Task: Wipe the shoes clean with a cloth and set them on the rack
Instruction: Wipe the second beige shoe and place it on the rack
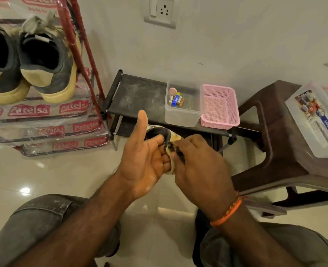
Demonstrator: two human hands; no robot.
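- Right now the wiping step looks to be in hand: a small shoe (164, 138), dark inside with a cream edge, sits between both hands just in front of the low black rack (140, 97).
- Left hand (140, 160) cradles the shoe from the 9 o'clock side, palm up, thumb straight up, fingers curled under it.
- Right hand (199, 166) comes in from 3 o'clock, its fingers bunched and pinching a dark, soiled bit of material against the shoe's cream edge; I take this for the cloth (176, 151), though too little shows to be sure.
- Judging by the dirt on that piece, the wiping is underway, not finished.
- Next move, as I read it: turn the shoe in the left hand to reach the unwiped sides, then carry it toward 12 o'clock onto the black rack's dusty top shelf.
- A pair of grey sneakers (30, 62) with yellow soles already stands on the red-framed rack (82, 54) at 10 o'clock, so part of the job seems done.
- In the way: a clear plastic tub (183, 112) holding batteries (175, 99) and a pink basket (220, 106) fill the right half of the black shelf; only its left half is free.
- A brown plastic stool (275, 141) with a lidded box (313, 120) stands close at 2 o'clock, crowding the right elbow's swing.
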